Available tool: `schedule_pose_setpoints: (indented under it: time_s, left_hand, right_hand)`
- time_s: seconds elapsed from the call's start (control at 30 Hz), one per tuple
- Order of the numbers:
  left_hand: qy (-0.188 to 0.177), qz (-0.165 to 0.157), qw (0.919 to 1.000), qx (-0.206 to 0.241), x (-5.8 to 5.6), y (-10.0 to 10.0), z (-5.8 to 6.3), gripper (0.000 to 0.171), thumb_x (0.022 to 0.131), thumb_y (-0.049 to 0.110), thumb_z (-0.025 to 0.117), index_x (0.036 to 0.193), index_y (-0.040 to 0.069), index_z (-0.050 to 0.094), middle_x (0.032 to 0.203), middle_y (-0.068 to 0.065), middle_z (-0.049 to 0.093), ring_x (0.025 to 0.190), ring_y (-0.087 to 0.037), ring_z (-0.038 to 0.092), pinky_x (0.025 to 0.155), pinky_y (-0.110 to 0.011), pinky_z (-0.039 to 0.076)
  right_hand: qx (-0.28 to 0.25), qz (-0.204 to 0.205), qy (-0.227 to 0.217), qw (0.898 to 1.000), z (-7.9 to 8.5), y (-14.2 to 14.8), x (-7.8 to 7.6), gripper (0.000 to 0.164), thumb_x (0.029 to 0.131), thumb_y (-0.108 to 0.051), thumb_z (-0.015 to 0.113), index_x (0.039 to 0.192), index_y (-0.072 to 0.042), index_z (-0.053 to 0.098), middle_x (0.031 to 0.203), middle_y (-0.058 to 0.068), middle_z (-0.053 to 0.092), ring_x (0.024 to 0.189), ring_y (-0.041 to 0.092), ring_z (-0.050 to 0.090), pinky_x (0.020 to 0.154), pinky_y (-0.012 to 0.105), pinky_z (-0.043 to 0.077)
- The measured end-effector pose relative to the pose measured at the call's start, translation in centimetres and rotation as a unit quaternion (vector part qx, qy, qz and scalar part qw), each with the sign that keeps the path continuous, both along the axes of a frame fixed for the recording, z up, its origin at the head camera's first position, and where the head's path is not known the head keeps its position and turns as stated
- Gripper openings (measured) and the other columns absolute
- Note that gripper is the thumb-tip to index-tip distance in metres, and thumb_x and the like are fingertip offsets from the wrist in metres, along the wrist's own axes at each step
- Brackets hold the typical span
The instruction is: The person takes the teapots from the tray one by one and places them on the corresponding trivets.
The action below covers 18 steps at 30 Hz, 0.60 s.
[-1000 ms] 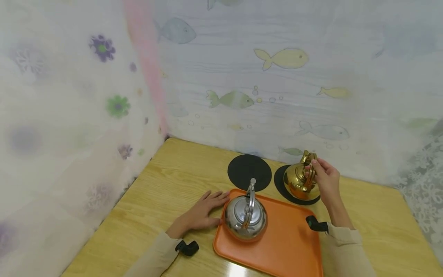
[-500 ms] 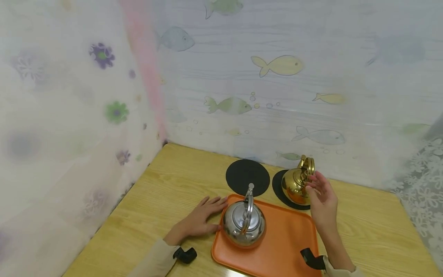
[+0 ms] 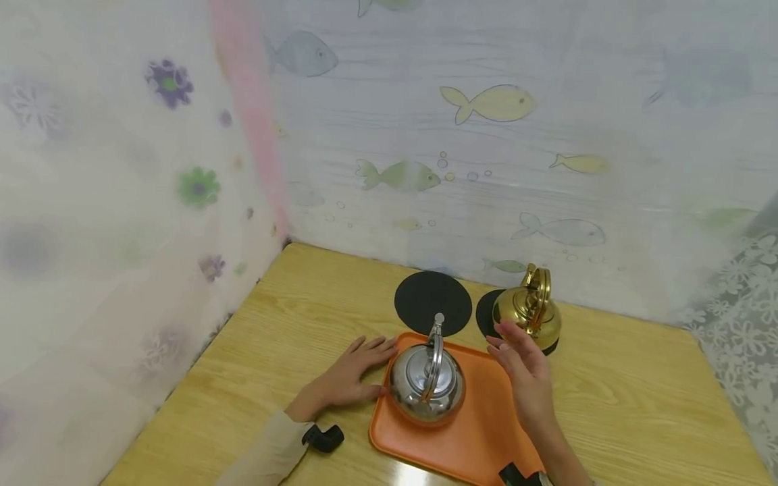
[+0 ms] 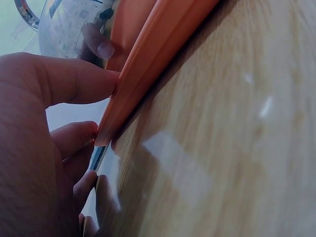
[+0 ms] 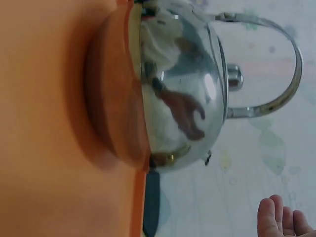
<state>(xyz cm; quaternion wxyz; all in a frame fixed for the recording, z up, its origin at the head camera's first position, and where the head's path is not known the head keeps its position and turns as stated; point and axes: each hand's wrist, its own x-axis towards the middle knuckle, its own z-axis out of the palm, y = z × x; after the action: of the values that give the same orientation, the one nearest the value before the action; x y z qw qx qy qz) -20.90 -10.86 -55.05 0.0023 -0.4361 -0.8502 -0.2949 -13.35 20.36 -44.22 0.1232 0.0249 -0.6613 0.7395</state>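
Observation:
A silver kettle (image 3: 427,388) stands upright on the left part of an orange tray (image 3: 480,432), its handle raised. My left hand (image 3: 343,381) lies with fingers spread beside the tray's left edge; in the left wrist view its thumb (image 4: 79,79) and fingertips touch the tray rim (image 4: 143,64). My right hand (image 3: 527,385) hovers over the tray's right side, fingers loosely bent and holding nothing. Behind it, a gold kettle (image 3: 543,317) stands on a black round mat (image 3: 488,314), partly hidden by the fingers. The right wrist view shows the silver kettle (image 5: 182,94) close by.
A second black round mat (image 3: 433,302) lies on the wooden table (image 3: 304,304), behind the silver kettle and left of the gold one. Walls with fish (image 3: 498,102) and flower prints rise along the table's back and left edges.
My right hand has let go of the gold kettle's handle and moved left and toward me, over the tray. The gold kettle stays on its mat. My left hand keeps its place at the tray.

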Motion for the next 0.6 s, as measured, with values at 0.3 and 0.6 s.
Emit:
schedule_pose_setpoints:
  time_s: [0.3, 0.6]
  left_hand:
    - [0.006, 0.000, 1.0000, -0.006, 0.1, 0.0, 0.2, 0.072, 0.087, 0.053, 0.052, 0.145, 0.013, 0.036, 0.150, -0.005, 0.033, 0.138, -0.031, 0.027, 0.109, -0.058, 0.011]
    - [0.012, 0.001, 0.9999, -0.010, 0.0, -0.1, 0.0, 0.071, 0.088, 0.054, 0.050, 0.145, 0.014, 0.036, 0.150, -0.003, 0.031, 0.138, -0.029, 0.027, 0.110, -0.057, 0.011]
  right_hand:
    - [-0.058, 0.075, -0.076, 0.993, 0.8, -2.6, 1.0, 0.038, 0.099, -0.011, 0.043, 0.132, 0.007, 0.041, 0.121, 0.009, 0.053, 0.111, 0.026, 0.058, 0.094, 0.034, 0.047]
    - [-0.109, 0.170, -0.090, 0.975, 0.9, -4.5, 2.0, 0.044, 0.100, -0.009, 0.036, 0.134, 0.018, 0.029, 0.121, 0.012, 0.056, 0.109, 0.023, 0.058, 0.095, 0.037, 0.046]
